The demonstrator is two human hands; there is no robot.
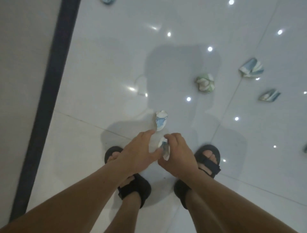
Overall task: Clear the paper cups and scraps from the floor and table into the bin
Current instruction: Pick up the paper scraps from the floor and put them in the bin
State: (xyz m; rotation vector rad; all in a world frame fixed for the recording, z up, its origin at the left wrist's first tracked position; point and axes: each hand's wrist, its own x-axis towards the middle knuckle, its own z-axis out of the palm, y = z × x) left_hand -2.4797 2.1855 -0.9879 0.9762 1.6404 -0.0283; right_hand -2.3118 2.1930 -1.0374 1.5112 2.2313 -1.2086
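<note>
My right hand (180, 156) is closed around a crumpled white-and-blue paper cup (164, 148), low over the glossy white floor. My left hand (138, 151) is spread open beside it, its thumb touching that cup and its index fingertip close to another crushed blue-and-white cup (160, 120) lying on the floor just ahead. Further right lie a green-and-white crushed cup (205, 82), a blue-striped flattened cup (251, 67) and a smaller flattened cup (269, 97). The bin and the table are out of view.
My feet in black sandals (207, 159) stand right below the hands. A dark baseboard strip (48, 93) runs along the wall on the left. More scraps show at the top edge (108, 1) and at the right edge (305, 148).
</note>
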